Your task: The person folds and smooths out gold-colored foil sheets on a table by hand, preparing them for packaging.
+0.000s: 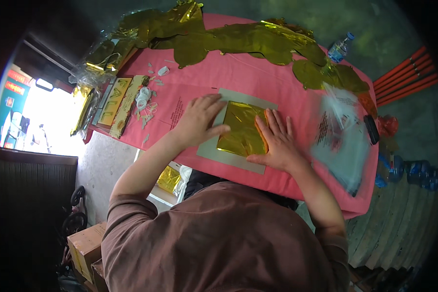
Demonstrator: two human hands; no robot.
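Note:
A folded gold foil sheet [241, 127] lies on a grey board [232, 159] near the front of the pink-covered table. My right hand [279, 144] rests flat on the foil's right edge with its fingers spread; a strip of orange shows along that edge. On the left side of the board, my left hand [199, 119] lies with fingers stretched and apart, its thumb reaching to the foil's left edge. Neither hand grips anything that I can see.
Large gold foil pieces [248, 39] cover the table's far side, with a water bottle [340, 47] at the far right. Clear plastic bags [343, 141] lie at right beside a black object [371, 129]. At left are printed cards [119, 104] and white string [143, 97] among scraps.

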